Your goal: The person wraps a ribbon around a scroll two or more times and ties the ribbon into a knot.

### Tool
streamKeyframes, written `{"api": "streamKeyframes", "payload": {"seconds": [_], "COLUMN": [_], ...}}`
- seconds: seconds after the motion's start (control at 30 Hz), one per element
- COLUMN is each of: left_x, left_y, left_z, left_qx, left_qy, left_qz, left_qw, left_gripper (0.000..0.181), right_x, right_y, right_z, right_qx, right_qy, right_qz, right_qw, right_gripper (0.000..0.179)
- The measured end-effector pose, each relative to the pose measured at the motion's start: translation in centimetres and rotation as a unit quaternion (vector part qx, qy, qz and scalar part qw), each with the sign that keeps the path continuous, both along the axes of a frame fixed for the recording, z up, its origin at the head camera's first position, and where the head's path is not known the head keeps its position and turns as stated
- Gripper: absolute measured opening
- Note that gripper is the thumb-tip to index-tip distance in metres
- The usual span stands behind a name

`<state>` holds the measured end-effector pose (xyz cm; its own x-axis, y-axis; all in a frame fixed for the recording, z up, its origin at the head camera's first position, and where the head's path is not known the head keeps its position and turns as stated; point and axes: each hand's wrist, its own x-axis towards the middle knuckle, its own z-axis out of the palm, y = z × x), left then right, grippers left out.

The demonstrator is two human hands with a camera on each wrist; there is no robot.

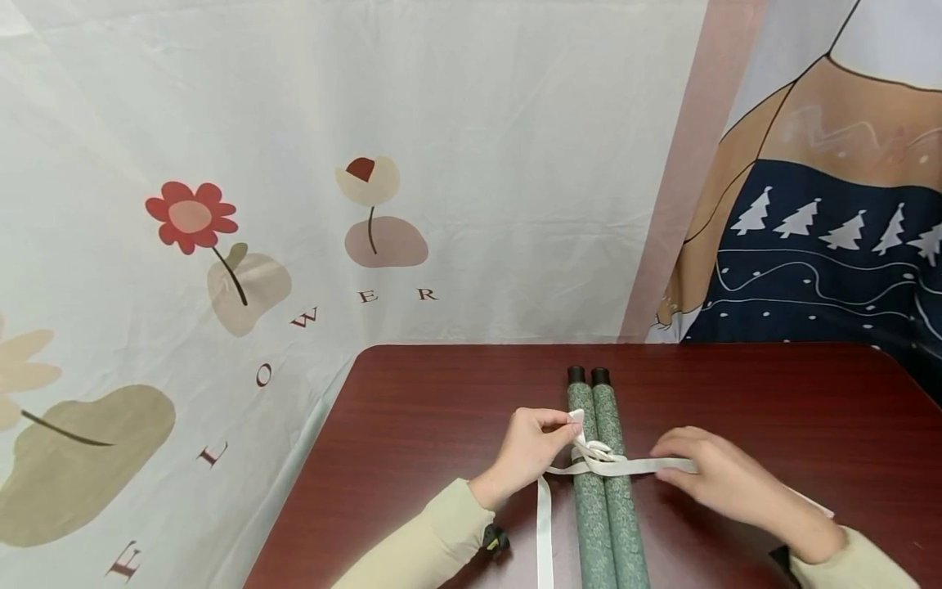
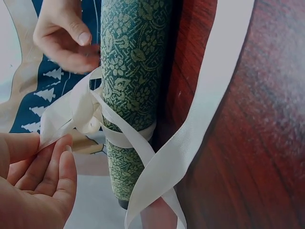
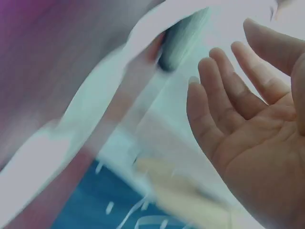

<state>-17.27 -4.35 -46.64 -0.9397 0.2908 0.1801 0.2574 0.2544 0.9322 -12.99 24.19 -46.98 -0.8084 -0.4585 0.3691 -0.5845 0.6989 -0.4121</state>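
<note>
Head view: low centre of frame, my left hand (image 1: 528,448) pinches a loop of the white ribbon (image 1: 599,465) knotted over two green rolls (image 1: 605,491); my right hand (image 1: 724,478) pulls its tail. Uneven tugging could, I judge, slip the knot. Bare surface (image 1: 441,409) lies either side.

Left wrist view: ribbon wraps the rolls.

Right wrist view: blurred, fingers spread.

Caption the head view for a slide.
Left hand pinches a white ribbon knotted around two green patterned rolls while right hand holds its other end.

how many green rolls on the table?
2. Both lie side by side, touching, at the middle of the table: left roll and right roll, bound together by a white ribbon. None seem hidden.
</note>
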Motion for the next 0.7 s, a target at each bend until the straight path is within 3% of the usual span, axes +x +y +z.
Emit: {"api": "streamKeyframes", "payload": {"seconds": [0.13, 0.27, 0.4, 0.53, 0.7], "left_x": [0.4, 0.7, 1.0, 1.3, 1.7], "left_y": [-0.1, -0.1, -0.1, -0.2, -0.2], "left_z": [0.1, 0.1, 0.1, 0.3, 0.6], "left_qx": [-0.004, -0.001, 0.005, 0.019, 0.024], "left_qy": [0.001, -0.003, -0.009, -0.019, -0.010], "left_qz": [0.004, 0.001, -0.003, -0.003, -0.006], "left_qw": [1.0000, 1.0000, 0.9999, 0.9996, 0.9996], "left_gripper": [0.014, 0.014, 0.016, 0.015, 0.015], "right_x": [-0.4, -0.8, -1.0, -0.9, -0.9], "right_y": [-3.3, -4.7, -4.6, -4.1, -3.4], "right_z": [-0.5, -0.7, -0.6, -0.6, -0.7], "right_qx": [0.023, 0.053, 0.080, 0.092, 0.085], "right_qy": [0.002, -0.008, -0.014, -0.048, -0.080], "right_qz": [0.031, 0.019, -0.005, -0.019, -0.042], "right_qw": [0.9993, 0.9984, 0.9967, 0.9944, 0.9923], "right_gripper": [0.024, 0.021, 0.018, 0.019, 0.020]}}
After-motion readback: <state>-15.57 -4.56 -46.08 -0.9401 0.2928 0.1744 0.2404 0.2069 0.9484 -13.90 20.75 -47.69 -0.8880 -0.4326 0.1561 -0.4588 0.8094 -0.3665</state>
